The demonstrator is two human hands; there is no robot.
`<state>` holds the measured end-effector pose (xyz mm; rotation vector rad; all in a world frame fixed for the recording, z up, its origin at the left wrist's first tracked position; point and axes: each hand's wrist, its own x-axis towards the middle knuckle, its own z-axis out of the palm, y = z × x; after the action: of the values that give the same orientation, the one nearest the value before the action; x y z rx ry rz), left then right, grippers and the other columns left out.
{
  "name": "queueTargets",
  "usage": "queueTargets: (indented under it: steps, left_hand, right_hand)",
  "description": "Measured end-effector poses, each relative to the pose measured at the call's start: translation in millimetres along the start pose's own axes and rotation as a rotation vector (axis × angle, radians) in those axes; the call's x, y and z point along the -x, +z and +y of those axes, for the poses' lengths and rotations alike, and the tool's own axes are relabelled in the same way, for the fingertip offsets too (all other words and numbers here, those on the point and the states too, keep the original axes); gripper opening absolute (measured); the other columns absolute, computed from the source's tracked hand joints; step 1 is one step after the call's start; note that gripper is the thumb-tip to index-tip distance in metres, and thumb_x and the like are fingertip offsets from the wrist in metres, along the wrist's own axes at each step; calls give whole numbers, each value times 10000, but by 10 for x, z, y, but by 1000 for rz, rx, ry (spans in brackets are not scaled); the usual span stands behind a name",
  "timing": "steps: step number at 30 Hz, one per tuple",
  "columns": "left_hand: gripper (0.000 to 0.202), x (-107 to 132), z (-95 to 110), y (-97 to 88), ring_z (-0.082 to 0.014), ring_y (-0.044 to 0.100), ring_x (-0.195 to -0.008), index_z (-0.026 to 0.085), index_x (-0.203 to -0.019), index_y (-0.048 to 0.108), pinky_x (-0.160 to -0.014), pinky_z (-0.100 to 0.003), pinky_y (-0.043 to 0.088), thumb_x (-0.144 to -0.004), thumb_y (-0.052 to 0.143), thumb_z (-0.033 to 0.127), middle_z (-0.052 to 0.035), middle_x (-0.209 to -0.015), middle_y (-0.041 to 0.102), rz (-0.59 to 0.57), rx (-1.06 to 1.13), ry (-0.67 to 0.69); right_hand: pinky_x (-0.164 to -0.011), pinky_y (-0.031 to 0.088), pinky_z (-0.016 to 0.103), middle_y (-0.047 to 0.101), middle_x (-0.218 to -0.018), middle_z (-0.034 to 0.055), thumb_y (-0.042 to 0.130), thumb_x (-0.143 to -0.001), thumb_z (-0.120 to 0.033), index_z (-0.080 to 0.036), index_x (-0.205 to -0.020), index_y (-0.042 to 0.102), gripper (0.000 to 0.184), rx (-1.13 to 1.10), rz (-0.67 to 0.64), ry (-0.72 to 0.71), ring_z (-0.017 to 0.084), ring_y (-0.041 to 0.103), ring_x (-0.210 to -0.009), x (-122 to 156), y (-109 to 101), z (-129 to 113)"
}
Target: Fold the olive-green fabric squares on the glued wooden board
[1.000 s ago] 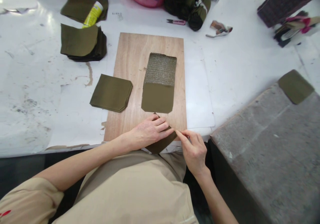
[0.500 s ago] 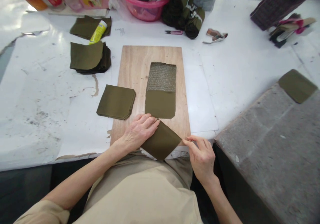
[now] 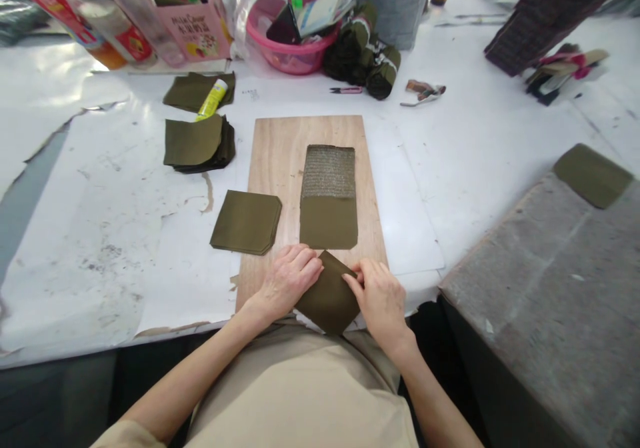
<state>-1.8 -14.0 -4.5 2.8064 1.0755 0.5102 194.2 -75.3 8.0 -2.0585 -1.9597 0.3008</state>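
Observation:
Between my hands, at the near edge of the wooden board (image 3: 280, 148), is an olive fabric piece (image 3: 330, 301) turned like a diamond. My left hand (image 3: 290, 278) grips its left edge, fingers together. On the opposite side my right hand (image 3: 380, 295) pinches the upper right edge between thumb and fingers. Just beyond lies an olive fabric panel (image 3: 329, 225) on the board, its far half covered by a speckled grey-brown patch (image 3: 329, 171). A neat stack of olive pieces (image 3: 246, 223) with cut corners overlaps the board's left edge.
Further left lie a thicker fabric stack (image 3: 194, 143), more pieces (image 3: 185, 93) and a yellow glue stick (image 3: 212, 100). At the back are a pink basin (image 3: 295, 58), dark yarn bundles (image 3: 383, 71) and thread snips (image 3: 346, 91). A grey padded surface (image 3: 555, 281) with one olive piece (image 3: 593, 175) stands right.
My right hand has moved from the fabric piece's right corner up and left along its edge, closer to my left hand. The left hand keeps its hold. The camera view has shifted slightly.

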Motion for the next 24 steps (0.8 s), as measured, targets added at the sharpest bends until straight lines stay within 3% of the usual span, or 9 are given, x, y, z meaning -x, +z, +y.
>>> queueTargets:
  steps: [5,11,16,19,21,24]
  left_hand:
    - [175,-1,-7,0,-189,534,-898,160,-840,591,-821,-324,444,-962,470,194,-55,-902,606,-6,40,-7]
    - [180,-6,-2,-3,-188,546,-935,167,-869,613,-848,-348,465,-964,462,188,-59,-936,614,5,71,-7]
    - [182,-13,-2,-10,-184,552,-897,160,-863,611,-824,-331,478,-963,461,187,-53,-909,616,29,83,-11]
    - [124,-20,2,-34,-204,556,-987,157,-994,620,-873,-343,475,-943,509,181,-73,-1001,618,44,93,-24]
    - [197,-48,17,-64,-229,528,-1108,168,-1121,599,-938,-373,453,-935,538,190,-96,-1120,600,44,84,-9]
    - [217,-121,44,-103,-224,516,-1148,192,-1157,585,-965,-385,429,-949,532,222,-94,-1149,599,-16,77,83]
  right_hand:
    - [-602,369,281,600,-785,3,635,-877,-334,-226,-777,553,169,-17,-13,-17,162,554,-752,-36,-12,3]
    - [-607,376,295,618,-824,30,596,-900,-345,-222,-856,563,135,59,70,-25,174,567,-730,-60,20,-55]
    - [-588,353,278,600,-719,-18,646,-865,-298,-227,-785,544,147,-21,-33,-23,153,566,-671,-125,35,-69]
    - [-608,372,278,602,-737,-10,625,-870,-271,-226,-760,536,149,-60,-23,-55,162,578,-717,-139,22,-80]
    - [-632,393,283,613,-754,2,574,-902,-279,-224,-765,547,150,-103,8,-99,167,587,-734,-127,21,-86]
    - [-655,432,281,649,-767,-1,509,-943,-319,-235,-820,596,174,-218,35,-173,159,612,-716,-98,42,-66]
